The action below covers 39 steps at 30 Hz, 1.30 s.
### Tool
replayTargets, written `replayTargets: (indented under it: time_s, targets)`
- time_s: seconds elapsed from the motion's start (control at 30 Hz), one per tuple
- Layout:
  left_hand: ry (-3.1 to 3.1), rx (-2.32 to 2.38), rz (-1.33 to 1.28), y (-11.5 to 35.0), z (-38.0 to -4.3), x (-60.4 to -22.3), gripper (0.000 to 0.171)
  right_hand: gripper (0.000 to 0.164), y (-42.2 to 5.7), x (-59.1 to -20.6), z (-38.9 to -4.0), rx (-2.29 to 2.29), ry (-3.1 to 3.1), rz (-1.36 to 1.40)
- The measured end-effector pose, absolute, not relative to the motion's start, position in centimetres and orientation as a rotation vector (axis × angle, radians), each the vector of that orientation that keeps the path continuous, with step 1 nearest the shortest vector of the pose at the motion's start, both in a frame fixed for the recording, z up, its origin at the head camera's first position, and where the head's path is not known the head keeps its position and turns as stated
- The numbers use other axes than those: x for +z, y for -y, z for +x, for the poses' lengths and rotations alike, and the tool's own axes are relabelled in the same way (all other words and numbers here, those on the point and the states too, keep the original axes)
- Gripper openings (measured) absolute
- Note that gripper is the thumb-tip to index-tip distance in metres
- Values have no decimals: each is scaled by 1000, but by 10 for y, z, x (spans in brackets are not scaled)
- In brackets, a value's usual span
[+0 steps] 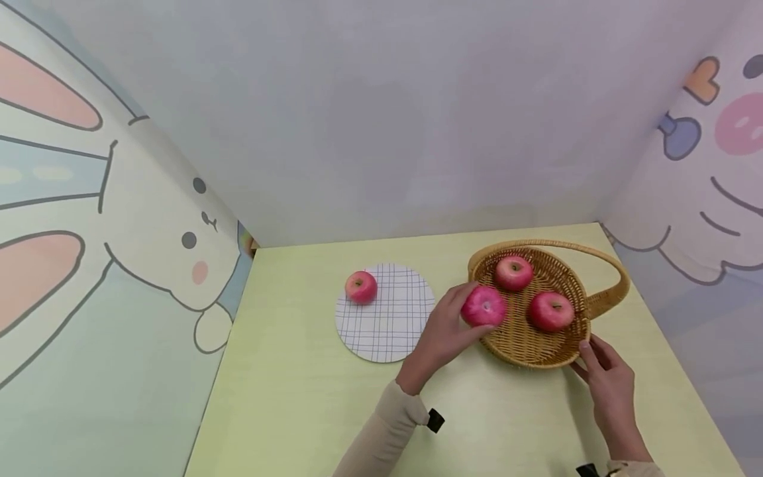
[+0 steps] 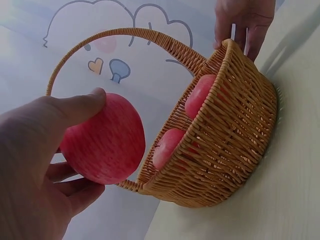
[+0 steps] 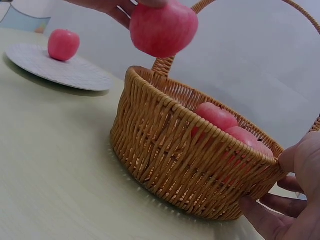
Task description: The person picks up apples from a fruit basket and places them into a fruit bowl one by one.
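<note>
My left hand (image 1: 444, 331) grips a red apple (image 1: 484, 307) between thumb and fingers, raised above the left rim of a brown wicker basket (image 1: 518, 358). In the left wrist view that apple (image 2: 107, 142) is apart from the basket wall (image 2: 225, 155). Two more apples lie inside the basket, one toward the back (image 1: 514, 273) and one at the right (image 1: 551, 311). My right hand (image 1: 610, 381) holds the basket's near right rim, thumb on the edge and fingers against the outer wall, as the right wrist view also shows.
Left of the basket lies a round white plate with a blue grid (image 1: 387, 338), bearing a single apple (image 1: 361, 287) near its upper left edge. The basket's tall handle (image 1: 560, 245) arches over it. Walls with cartoon drawings enclose the pale table (image 1: 280, 397).
</note>
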<state>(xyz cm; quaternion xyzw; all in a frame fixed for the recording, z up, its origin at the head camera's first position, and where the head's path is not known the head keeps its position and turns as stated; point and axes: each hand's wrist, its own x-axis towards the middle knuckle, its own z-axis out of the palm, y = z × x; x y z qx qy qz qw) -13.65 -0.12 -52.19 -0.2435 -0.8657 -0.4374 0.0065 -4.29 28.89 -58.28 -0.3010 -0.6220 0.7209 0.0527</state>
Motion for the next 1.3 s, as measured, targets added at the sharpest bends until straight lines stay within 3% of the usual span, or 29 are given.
replayTargets:
  time_s: [1.3]
  targets:
    - [2506, -1570, -165, 57, -146, -566, 78, 68, -292, -589, -43, 2175, 1924, -955]
